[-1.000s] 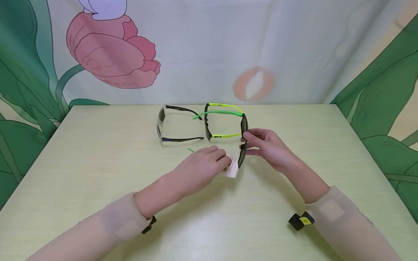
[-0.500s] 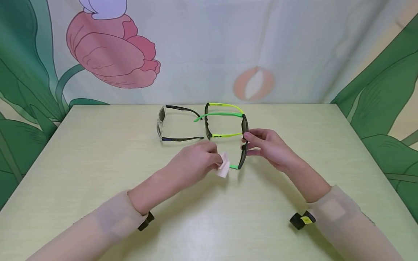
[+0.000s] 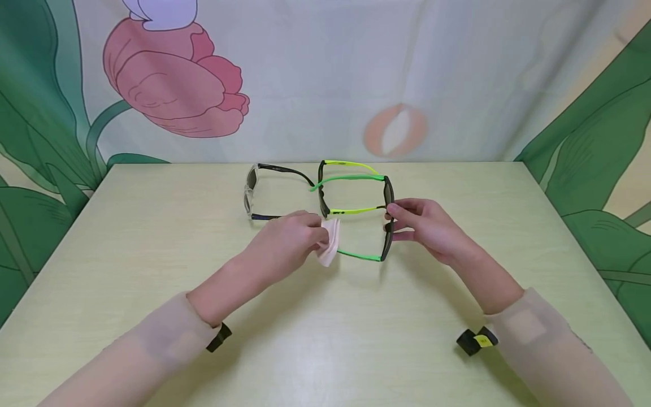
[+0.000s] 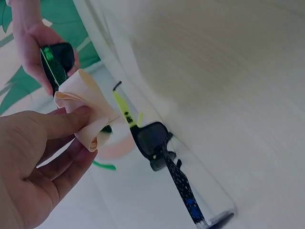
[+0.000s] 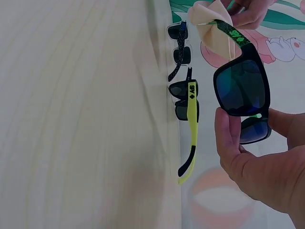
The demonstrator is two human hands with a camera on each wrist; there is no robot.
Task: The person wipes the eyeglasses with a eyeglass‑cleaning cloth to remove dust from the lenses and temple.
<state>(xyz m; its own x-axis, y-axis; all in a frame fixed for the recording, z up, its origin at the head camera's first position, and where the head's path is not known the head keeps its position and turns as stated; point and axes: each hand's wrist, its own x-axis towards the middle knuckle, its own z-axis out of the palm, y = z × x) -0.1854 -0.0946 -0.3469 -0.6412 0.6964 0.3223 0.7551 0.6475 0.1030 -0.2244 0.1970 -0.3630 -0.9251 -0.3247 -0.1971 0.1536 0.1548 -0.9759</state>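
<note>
My right hand point(image 3: 429, 229) pinches the black front of sunglasses point(image 5: 240, 88) with green temples near the bridge, holding them up off the table with both temples spread to the left. My left hand point(image 3: 280, 246) pinches a folded pale pink cloth point(image 3: 329, 240), which wraps round the nearer green temple partway along. In the left wrist view the cloth point(image 4: 83, 98) lies between thumb and fingers, and a green tip pokes out below it. Dark bluish lenses face the right wrist camera. Part of that near temple is hidden behind the cloth and the left hand.
Behind the held pair, sunglasses with yellow temples point(image 3: 351, 212) rest on the table point(image 3: 325, 350). Left of these stand clear-framed sunglasses point(image 3: 251, 180) with dark temples, one partly covered by my left hand. A printed curtain point(image 3: 305, 73) hangs along the table's back edge.
My left hand has slid the cloth leftward from the frame's hinge along the green temple, baring its front part. The right hand and the sunglasses have shifted slightly right.
</note>
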